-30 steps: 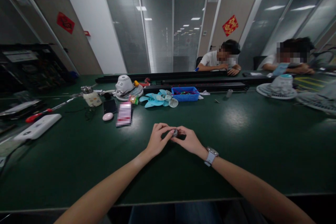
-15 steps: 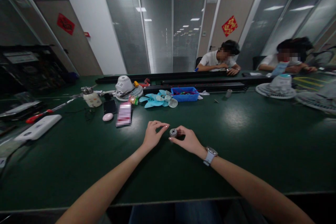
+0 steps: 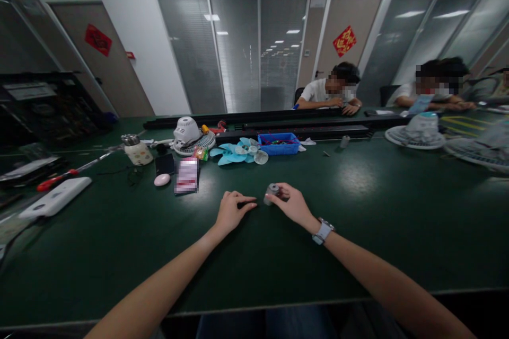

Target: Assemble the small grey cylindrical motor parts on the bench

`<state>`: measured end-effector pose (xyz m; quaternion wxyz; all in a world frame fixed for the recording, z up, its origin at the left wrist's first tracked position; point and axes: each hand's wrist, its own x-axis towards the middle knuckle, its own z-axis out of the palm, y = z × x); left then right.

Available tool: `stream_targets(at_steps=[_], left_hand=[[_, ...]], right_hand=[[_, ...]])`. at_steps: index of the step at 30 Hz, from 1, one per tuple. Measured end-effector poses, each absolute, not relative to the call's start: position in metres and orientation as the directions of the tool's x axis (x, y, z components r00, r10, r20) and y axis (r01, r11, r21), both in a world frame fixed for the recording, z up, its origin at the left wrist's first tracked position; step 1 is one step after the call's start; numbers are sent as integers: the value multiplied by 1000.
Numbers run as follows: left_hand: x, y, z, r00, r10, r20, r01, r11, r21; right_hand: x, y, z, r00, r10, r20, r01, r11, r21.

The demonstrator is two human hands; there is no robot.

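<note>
A small grey metal cylinder (image 3: 271,194) with a dark hole in its top is pinched between the thumb and fingers of my right hand (image 3: 293,204), just over the green table (image 3: 254,265). To its left, my left hand (image 3: 234,211) has its thumb and index fingertips close together, apart from the cylinder. Whether something tiny sits between those fingertips is too small to tell. Beyond my hands lie a light blue fan blade (image 3: 233,152) and a blue tray (image 3: 279,144) with small parts in it.
A white fan housing (image 3: 186,131), a phone (image 3: 186,176), a pink mouse (image 3: 162,179) and a white power strip (image 3: 58,197) stand to the left. Another cylinder (image 3: 344,141) and more fan parts (image 3: 417,131) are at the right. Two people sit across the table.
My right hand has moved slightly right and away from me with the cylinder, which now shows more of its side. My left hand's fingertips have shifted slightly downward in view.
</note>
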<state>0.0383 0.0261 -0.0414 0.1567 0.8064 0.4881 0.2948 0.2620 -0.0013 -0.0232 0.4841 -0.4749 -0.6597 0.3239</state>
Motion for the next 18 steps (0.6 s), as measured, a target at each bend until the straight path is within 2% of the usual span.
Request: stream_targets(at_steps=[2, 4, 8, 12, 18], left_hand=[[39, 24, -39, 342, 875, 342, 669, -482, 566], [40, 23, -37, 319, 880, 353, 658, -473, 586], [42, 20, -34, 282, 897, 341, 655, -439, 615], [43, 20, -34, 276, 898, 343, 655, -437, 616], [42, 21, -34, 272, 900, 341, 659, -433, 615]], right_hand=[[287, 13, -23, 62, 921, 385, 382, 335, -861], [320, 28, -24, 196, 868, 456, 525, 300, -796], [392, 50, -34, 410, 776, 479, 760, -1, -650], [435, 56, -43, 502, 729, 466, 796, -179, -578], [446, 56, -50, 507, 730, 459, 811, -223, -542]])
